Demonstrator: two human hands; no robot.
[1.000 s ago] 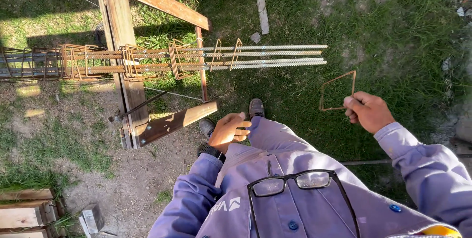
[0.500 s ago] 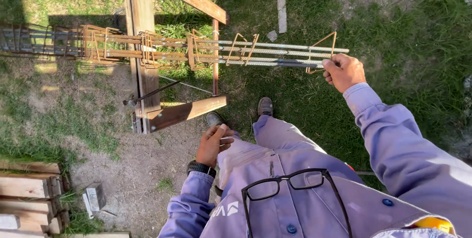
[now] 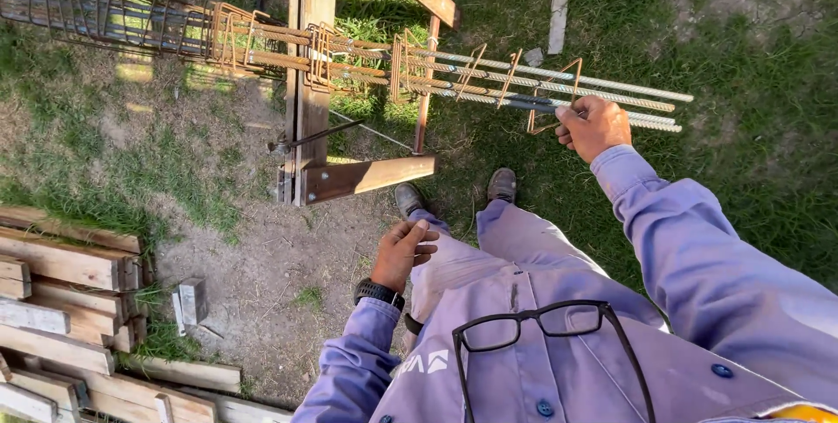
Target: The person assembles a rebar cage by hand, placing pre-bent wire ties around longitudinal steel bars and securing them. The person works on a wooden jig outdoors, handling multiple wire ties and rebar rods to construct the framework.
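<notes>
Right hand (image 3: 594, 126) out at arm's length, fingers curled tight round the lower edge of a rusty wire square (image 3: 552, 96), slipped onto the free ends of the steel bars (image 3: 559, 91). Square standing tilted across the bars, the last in a row of like squares (image 3: 410, 65) spaced along them. Bars lying level, side by side, carried on a wooden trestle (image 3: 310, 126) and jutting out to the right over the grass (image 3: 742, 65); further left, under shadow, a finished cage of bars and squares (image 3: 105, 17) running off toward the picture's edge.

Left hand (image 3: 401, 253) low against the left thigh of the lilac work trousers, fingers loosely bent, gripping nothing that can be made out, a dark watch (image 3: 377, 292) on the wrist. Two brown boots (image 3: 454, 192) planted on bare earth just right of the trestle's foot. Black glasses (image 3: 532, 327) hanging from the front of the lilac shirt.

Stack of planks (image 3: 61, 301) lying at lower left, well apart from both hands. Small grey block (image 3: 192, 299) on the dirt beside the planks. Pale strip of wood (image 3: 559, 8) on the grass beyond the bars.
</notes>
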